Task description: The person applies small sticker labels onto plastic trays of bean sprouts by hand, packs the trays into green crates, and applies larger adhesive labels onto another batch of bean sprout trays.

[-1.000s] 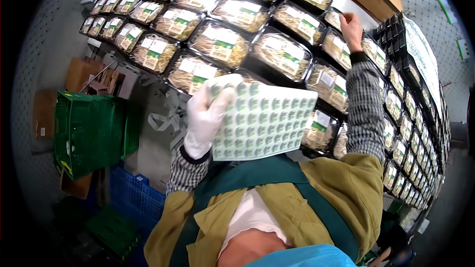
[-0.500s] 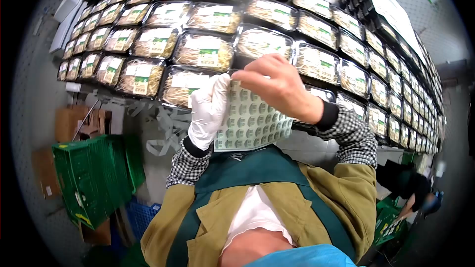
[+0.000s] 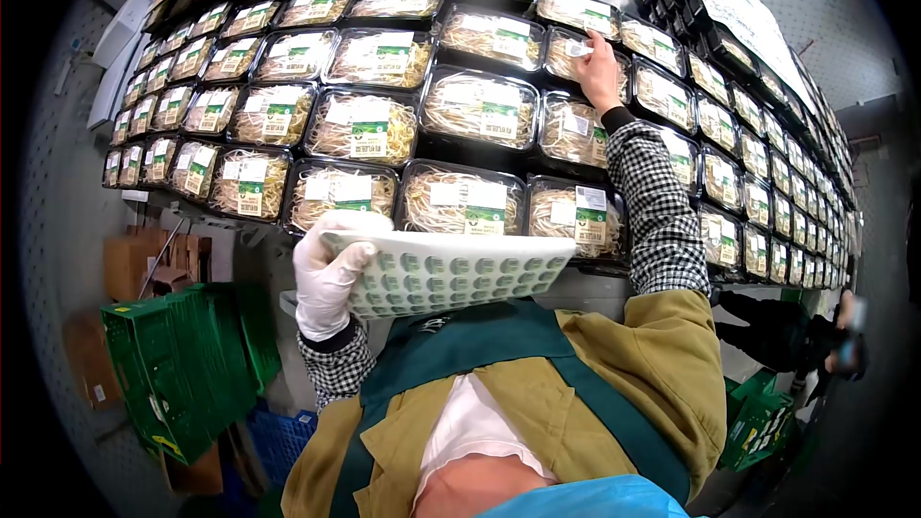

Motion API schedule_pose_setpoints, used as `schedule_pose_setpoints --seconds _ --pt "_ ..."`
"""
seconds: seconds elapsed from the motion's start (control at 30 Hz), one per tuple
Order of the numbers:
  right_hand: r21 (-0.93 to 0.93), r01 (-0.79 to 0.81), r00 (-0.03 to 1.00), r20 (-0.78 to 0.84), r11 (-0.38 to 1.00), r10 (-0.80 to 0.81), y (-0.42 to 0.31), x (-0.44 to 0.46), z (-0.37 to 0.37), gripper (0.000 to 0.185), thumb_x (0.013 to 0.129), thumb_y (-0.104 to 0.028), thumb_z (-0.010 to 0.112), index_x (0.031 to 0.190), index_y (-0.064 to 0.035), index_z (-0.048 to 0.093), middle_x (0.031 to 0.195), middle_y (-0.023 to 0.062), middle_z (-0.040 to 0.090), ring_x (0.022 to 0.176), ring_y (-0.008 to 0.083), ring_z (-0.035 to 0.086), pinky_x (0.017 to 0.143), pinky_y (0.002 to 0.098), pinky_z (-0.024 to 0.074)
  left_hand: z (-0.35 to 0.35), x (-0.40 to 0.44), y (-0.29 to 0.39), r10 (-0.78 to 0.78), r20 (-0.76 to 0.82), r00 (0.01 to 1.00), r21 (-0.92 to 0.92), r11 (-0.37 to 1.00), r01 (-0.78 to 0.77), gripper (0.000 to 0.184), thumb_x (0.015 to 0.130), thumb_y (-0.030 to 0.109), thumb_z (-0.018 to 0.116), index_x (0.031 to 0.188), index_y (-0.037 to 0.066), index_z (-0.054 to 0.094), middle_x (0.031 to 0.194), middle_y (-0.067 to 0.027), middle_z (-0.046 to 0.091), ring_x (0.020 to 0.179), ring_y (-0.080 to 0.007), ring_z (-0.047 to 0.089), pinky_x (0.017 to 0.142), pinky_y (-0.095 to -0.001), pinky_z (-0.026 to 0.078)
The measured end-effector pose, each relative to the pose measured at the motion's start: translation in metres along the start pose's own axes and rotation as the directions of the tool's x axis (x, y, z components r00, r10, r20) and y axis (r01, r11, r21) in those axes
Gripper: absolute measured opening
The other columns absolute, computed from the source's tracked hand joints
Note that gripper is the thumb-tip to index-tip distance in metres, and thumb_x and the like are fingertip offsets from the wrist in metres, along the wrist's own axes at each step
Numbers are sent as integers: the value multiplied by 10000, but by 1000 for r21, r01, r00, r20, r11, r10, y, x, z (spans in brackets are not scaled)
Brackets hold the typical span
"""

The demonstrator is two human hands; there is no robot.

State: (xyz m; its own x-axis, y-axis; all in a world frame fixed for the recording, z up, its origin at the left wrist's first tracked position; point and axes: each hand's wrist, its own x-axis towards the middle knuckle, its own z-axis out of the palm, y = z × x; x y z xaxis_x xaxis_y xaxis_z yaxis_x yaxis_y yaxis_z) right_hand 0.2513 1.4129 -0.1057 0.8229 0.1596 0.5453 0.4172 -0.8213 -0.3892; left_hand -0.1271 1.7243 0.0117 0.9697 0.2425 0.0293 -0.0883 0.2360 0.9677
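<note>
My left hand (image 3: 331, 278), in a white glove, grips the left end of a sheet of round green stickers (image 3: 451, 273). The sheet is tilted in front of my apron, close to the nearest row of packs. My bare right hand (image 3: 600, 75) is stretched far forward over a pack of bean sprouts (image 3: 561, 56). Its fingers pinch a small pale round sticker (image 3: 578, 48) at the pack's lid; whether it touches the film I cannot tell. Around it stand black trays with clear lids and green-and-white labels, such as the bean sprout pack (image 3: 480, 107) left of my forearm.
Stacked black trays (image 3: 676, 0) rise at the back right. Green crates (image 3: 182, 364) and a blue crate (image 3: 280, 436) stand on the floor to the left, beside cardboard boxes (image 3: 134, 264). Another person (image 3: 801, 336) is at the far right, near a green crate (image 3: 753, 422).
My right hand has left the sticker sheet and reached forward and right to a pack. My left hand has moved left and down, tilting the sheet flatter.
</note>
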Motion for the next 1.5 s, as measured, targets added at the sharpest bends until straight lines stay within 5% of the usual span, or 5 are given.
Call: schedule_pose_setpoints --seconds 0.4,0.6,0.8,1.07,1.5 --pt "411 -534 843 325 739 429 -52 -111 -99 434 788 -161 676 1174 -16 541 866 96 697 698 113 626 655 234 495 -65 -6 -14 185 -229 956 -21 981 -194 267 858 221 693 966 11 568 878 -47 620 780 -116 578 721 -222 460" --pt "-357 -24 995 78 934 56 -62 -131 -104 452 767 -229 702 1173 -116 537 937 78 589 842 252 589 713 386 414 -39 -2 -15 110 -105 988 -76 990 -118 241 864 186 680 994 13 574 917 -35 629 807 -92 571 750 -216 449" --pt "346 -556 825 336 755 454 -76 -205 -159 178 814 -154 679 927 -17 670 938 39 605 683 92 511 632 218 429 -42 -1 -7 41 74 996 -170 985 -28 271 861 84 567 1105 -19 511 1018 -77 596 918 -127 561 854 -259 435" --pt "-406 -215 977 -95 888 192 -152 -250 -139 236 756 -159 693 949 -80 584 916 56 595 839 254 585 695 368 434 -54 9 13 -195 207 959 219 964 148 262 883 24 532 1143 -2 539 982 -48 625 816 -112 576 731 -243 471" --pt "431 194 960 101 881 -261 -391 -200 -138 89 796 -83 686 837 -46 616 1001 72 627 873 180 576 719 281 460 -113 -10 13 -33 592 805 475 821 -316 113 872 94 627 952 17 647 768 -63 621 671 -130 573 618 -251 459"
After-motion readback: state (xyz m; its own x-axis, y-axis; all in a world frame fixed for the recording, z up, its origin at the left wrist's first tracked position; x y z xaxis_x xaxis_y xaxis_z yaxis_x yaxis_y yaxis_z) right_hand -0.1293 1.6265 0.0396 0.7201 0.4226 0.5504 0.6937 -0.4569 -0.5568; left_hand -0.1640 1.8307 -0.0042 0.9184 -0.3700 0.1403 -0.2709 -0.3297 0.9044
